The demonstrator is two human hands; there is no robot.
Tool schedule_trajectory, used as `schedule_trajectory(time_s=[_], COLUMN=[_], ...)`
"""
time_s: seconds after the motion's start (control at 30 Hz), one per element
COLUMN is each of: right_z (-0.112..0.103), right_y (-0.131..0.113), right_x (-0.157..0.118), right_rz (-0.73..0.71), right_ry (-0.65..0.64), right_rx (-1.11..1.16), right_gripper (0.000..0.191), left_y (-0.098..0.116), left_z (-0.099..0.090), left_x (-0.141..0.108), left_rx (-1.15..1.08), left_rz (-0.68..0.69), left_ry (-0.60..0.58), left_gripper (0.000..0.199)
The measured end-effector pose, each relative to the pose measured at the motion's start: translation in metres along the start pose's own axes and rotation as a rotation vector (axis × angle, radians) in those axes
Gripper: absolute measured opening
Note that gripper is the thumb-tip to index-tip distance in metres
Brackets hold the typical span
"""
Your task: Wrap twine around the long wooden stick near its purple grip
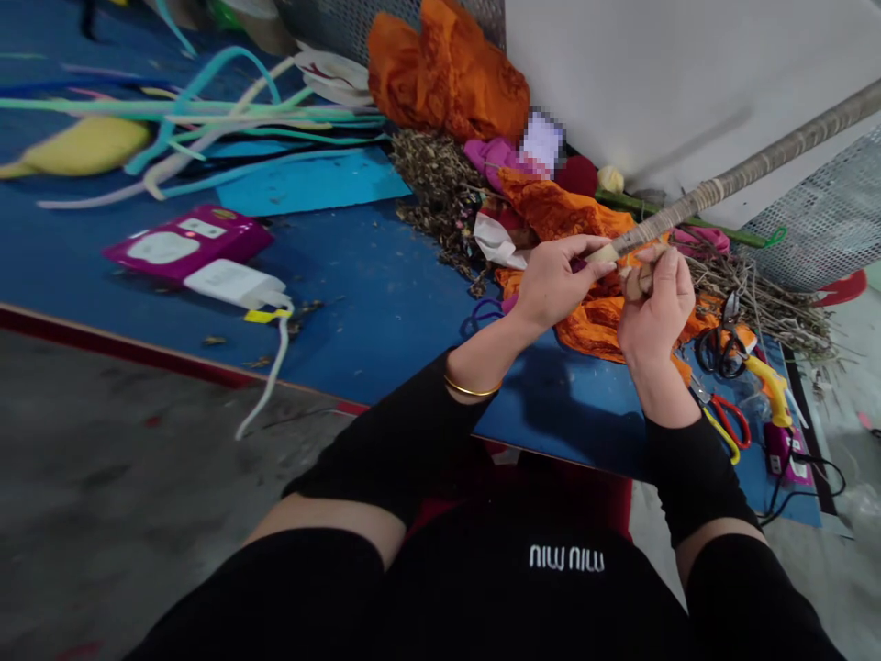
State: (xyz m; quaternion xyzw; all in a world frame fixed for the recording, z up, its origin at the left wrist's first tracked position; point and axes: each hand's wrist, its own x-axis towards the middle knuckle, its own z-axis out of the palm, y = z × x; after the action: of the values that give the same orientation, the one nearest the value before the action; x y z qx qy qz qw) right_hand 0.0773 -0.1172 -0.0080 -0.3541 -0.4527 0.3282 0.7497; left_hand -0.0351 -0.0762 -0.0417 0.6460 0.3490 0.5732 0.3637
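A long stick [771, 174], covered in grey-brown wrapping with ring-like bands, slants from the upper right down to my hands. My left hand [554, 283] is closed around its pale lower end [602, 255], thumb and fingers pinching it. Just under the stick, my right hand [657, 308] has its fingers curled together around a small tan piece, perhaps a strip or roll of tape; its kind is unclear. Crumpled orange cloth [592, 335] lies on the table below both hands.
The blue table [385, 303] carries dried plant stems [763, 298], red-and-yellow scissors [730, 422], black-handled cutters [722, 344] and a yellow glue gun [775, 390] with a cable. Leftward are a purple package [189, 243], a blue sheet [317, 184] and long coloured strands [227, 115].
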Motion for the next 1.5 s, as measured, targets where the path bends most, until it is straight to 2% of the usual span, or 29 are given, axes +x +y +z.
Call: schedule_trajectory(time_s=[0.17,0.33,0.43,0.53,0.63,0.7,0.77,0.83,0.9,0.97,1.2,1.4,1.5], right_z=[-0.002,-0.009,-0.014,-0.017,-0.020,-0.025,-0.032,-0.039,-0.044,-0.047,-0.044,-0.045,-0.047], right_y=[-0.003,-0.010,-0.025,-0.042,-0.056,-0.059,-0.056,-0.051,-0.045,-0.039,-0.021,-0.006,0.001], right_x=[-0.008,-0.002,0.007,0.014,0.021,0.026,0.031,0.035,0.038,0.039,0.039,0.045,0.051], right_rz=[0.011,0.127,0.213,0.188,0.141,0.138,0.080,-0.088,-0.279,-0.376,-0.323,-0.208,-0.174], right_ry=[0.009,-0.115,-0.168,-0.217,-0.284,-0.276,-0.321,-0.468,-0.623,-0.701,-0.724,-0.682,-0.637], right_rx=[-0.250,-0.259,-0.251,-0.308,-0.406,-0.460,-0.527,-0.599,-0.630,-0.627,-0.555,-0.635,-0.638], right_gripper=[0.035,0.028,0.023,0.022,0.023,0.021,0.018,0.014,0.021,0.029,0.036,0.040,0.046], left_y=[0.000,0.001,0.004,0.008,0.010,0.011,0.010,0.009,0.009,0.008,0.007,0.026,0.029], left_z=[0.005,0.004,0.000,-0.005,-0.007,-0.008,-0.008,-0.009,-0.010,-0.011,-0.010,-0.008,-0.007], left_x=[-0.004,-0.005,-0.005,-0.004,-0.003,-0.003,-0.004,-0.003,-0.002,-0.001,-0.003,-0.006,-0.008], left_rx=[0.102,0.266,0.354,0.398,0.395,0.375,0.345,0.321,0.308,0.313,0.430,0.693,0.781], left_rz=[-0.014,-0.093,-0.068,-0.029,-0.048,-0.068,-0.069,-0.062,-0.056,-0.042,-0.024,-0.153,-0.147], left_ry=[-0.047,-0.096,-0.128,-0.132,-0.151,-0.166,-0.185,-0.217,-0.261,-0.292,-0.322,-0.387,-0.380], left_gripper=[0.026,0.024,0.023,0.025,0.021,0.020,0.021,0.022,0.024,0.027,0.033,0.026,0.032])
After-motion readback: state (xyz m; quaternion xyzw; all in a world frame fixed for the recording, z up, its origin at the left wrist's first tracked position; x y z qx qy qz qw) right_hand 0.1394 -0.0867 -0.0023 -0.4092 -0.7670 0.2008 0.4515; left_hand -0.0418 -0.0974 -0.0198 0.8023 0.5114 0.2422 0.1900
